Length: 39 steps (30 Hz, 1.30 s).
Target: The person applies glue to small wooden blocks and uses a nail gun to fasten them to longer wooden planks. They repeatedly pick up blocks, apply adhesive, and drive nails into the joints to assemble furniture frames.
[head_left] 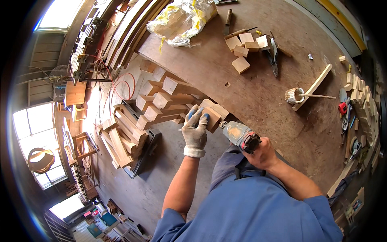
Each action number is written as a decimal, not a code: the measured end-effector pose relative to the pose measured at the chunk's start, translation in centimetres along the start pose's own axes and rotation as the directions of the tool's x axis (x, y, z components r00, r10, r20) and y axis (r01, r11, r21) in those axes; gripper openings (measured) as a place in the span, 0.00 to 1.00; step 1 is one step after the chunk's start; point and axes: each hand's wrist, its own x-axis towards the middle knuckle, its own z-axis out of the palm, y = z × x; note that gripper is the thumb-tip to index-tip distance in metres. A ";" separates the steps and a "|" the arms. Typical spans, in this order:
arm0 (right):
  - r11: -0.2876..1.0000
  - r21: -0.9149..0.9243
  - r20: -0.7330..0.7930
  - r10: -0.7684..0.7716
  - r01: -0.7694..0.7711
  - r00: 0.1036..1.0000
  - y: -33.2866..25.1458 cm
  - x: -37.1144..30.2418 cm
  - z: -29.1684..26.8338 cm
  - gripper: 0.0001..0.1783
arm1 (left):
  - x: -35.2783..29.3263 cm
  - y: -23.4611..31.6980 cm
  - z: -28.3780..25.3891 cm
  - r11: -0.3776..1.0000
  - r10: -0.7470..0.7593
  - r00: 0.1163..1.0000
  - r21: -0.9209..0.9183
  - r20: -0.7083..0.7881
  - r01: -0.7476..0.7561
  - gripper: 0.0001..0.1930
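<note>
My left hand (194,131), in a white knit glove with blue on the fingertips, presses its fingers and thumb on a pale wooden block (212,119) at the edge of the workbench. In my bare right hand (261,155) is a worn grey handheld power tool that looks like a nail gun (238,133), with a black and red rear end. Its metal nose is close to the right end of the block, but I cannot tell whether they touch. Several square wooden legs (171,101) stick out past the bench edge, left of my gloved hand.
On the bench (258,105) lie small wood blocks (241,64), pliers (274,60), a crusted pot with a stick (294,95) and a wood strip (316,82). A plastic-wrapped bundle (181,22) sits farther back. Stacked wood (123,139) rests on a black pallet at left.
</note>
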 end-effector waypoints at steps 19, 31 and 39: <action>0.997 -0.074 -0.019 0.037 -0.038 0.999 -0.5 -0.4 0.4 0.12 | 0.2 -0.5 0.0 1.000 0.016 1.000 0.017 -0.011 -0.016 0.18; 0.996 -0.070 -0.041 0.046 -0.049 0.998 -1.3 0.0 0.2 0.12 | 0.1 0.1 -0.1 0.996 0.049 0.999 0.069 -0.007 -0.049 0.18; 0.996 -0.067 -0.050 0.057 -0.060 0.997 -0.9 -0.2 0.6 0.11 | 0.2 -0.1 -0.2 0.995 0.056 0.998 0.080 -0.008 -0.055 0.17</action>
